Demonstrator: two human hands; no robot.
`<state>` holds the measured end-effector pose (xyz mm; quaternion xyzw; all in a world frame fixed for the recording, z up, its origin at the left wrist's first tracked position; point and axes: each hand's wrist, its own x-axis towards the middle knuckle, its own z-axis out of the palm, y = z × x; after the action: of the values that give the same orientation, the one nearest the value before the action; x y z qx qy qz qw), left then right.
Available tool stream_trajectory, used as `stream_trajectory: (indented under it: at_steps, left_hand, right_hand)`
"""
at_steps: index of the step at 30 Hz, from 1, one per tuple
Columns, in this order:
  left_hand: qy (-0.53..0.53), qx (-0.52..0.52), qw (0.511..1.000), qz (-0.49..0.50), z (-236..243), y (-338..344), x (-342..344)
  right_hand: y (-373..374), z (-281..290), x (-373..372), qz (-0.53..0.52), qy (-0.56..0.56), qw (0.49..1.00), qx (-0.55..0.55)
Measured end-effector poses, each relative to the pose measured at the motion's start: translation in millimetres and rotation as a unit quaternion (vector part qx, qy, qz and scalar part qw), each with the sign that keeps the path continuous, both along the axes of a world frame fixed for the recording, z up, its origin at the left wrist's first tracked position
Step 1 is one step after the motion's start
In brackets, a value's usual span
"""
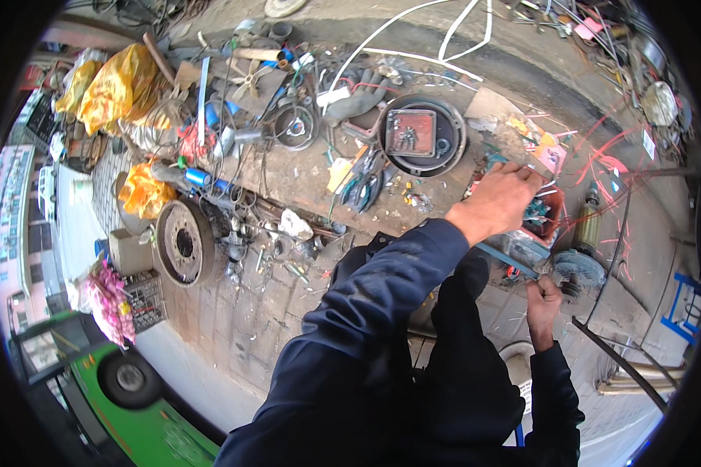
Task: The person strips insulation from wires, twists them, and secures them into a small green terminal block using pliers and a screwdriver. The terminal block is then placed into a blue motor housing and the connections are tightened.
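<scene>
My left hand point(497, 204) reaches over a red open-topped box point(551, 219), with its fingers bent down together at the box's far left side. What lies under the fingertips is hidden. Greenish metal pieces point(534, 212) show inside the box. Along the box's near side runs a blue-grey metal bar point(508, 258). Close to the bar's right end, my right hand point(544, 302) is closed in a fist; whatever is inside it cannot be made out. Just beyond that fist sits a round blue-grey metal part point(579, 267), next to a yellowish cylinder point(589, 220).
A dark round pan point(458, 148) holds a red square tray point(411, 132) of small metal parts. Tangled wires, tools and scrap cover the bench. At left are a rusty wheel drum point(184, 242), yellow bags point(123, 87) and a green vehicle point(132, 412). Red strips point(606, 162) lie at right.
</scene>
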<state>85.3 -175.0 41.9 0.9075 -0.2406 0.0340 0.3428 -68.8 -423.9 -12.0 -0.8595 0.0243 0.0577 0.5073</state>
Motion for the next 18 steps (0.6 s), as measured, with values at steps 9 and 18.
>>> stream_trajectory:
  at_steps: [9,18]
  left_hand:
    - [0.040,-0.242,0.963,0.115,26.2,49.8,4.9]
    - [-0.016,-0.247,0.946,0.208,28.1,80.4,-2.8]
  right_hand:
    - [-27.3,-38.1,-65.0,0.014,0.127,0.982,-0.137]
    - [-27.3,-97.5,-107.7,-0.038,0.280,0.928,-0.245]
